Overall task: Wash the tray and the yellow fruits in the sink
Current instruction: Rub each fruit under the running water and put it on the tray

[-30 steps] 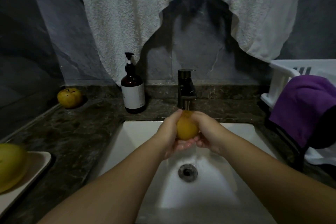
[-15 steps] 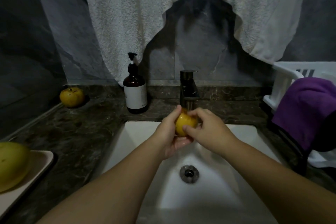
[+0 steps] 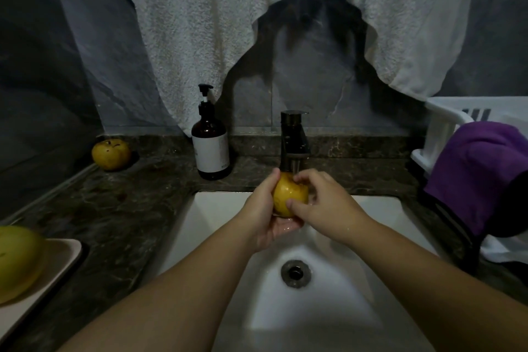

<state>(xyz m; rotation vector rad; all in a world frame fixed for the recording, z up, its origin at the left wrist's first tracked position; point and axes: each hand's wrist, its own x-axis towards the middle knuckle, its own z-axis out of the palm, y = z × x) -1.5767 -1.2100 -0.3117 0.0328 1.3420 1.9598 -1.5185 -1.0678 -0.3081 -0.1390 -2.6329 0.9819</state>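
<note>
Dim marble counter point(image 3: 120, 208) around a white sink point(image 3: 371, 237). Mid-wash: yellow fruit point(image 3: 290, 194) under the tap point(image 3: 294, 140), cupped by left hand point(image 3: 265, 214), pinched by right hand point(image 3: 328, 206). Next: set down, fetch far-left fruit point(image 3: 111, 154). Tray point(image 3: 57, 263) near left, unwashed.

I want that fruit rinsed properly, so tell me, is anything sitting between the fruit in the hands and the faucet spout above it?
Nothing visible does. The left hand and right hand hold the yellow fruit directly under the faucet spout over the sink, its top exposed to the spout; only right fingertips rest beside it.
</note>
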